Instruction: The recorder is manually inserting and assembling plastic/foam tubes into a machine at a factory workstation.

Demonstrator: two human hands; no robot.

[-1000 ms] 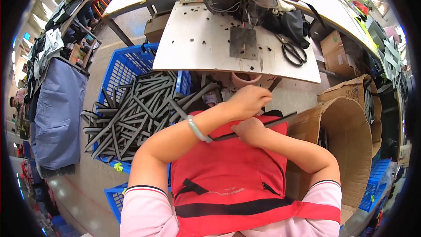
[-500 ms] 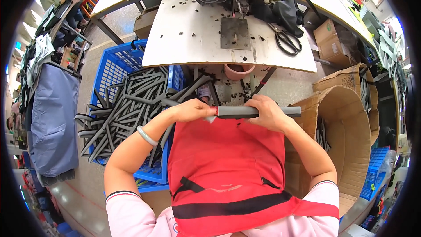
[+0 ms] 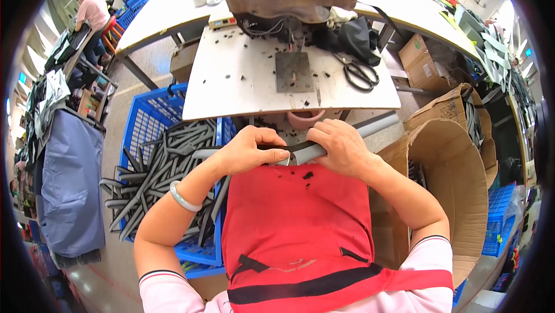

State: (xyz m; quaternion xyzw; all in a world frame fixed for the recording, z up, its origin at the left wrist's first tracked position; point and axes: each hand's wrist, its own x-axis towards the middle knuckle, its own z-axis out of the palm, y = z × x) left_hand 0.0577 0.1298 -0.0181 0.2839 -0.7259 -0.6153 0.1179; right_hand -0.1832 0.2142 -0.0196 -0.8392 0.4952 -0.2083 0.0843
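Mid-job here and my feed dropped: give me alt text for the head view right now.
Seen from above, the left hand and right hand grip a grey foam tube held crosswise over a red apron, in front of a white work table bearing scissors. A blue crate of similar tubes stands at the left, a cardboard box at the right.

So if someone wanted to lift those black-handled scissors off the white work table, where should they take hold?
Probably by the two handle loops of the black-handled scissors, coming from the person's side of the white work table. The scissors lie flat with the loops toward the near edge and the blades pointing away toward the black cloth bundle, so the loops are the open, safer end.
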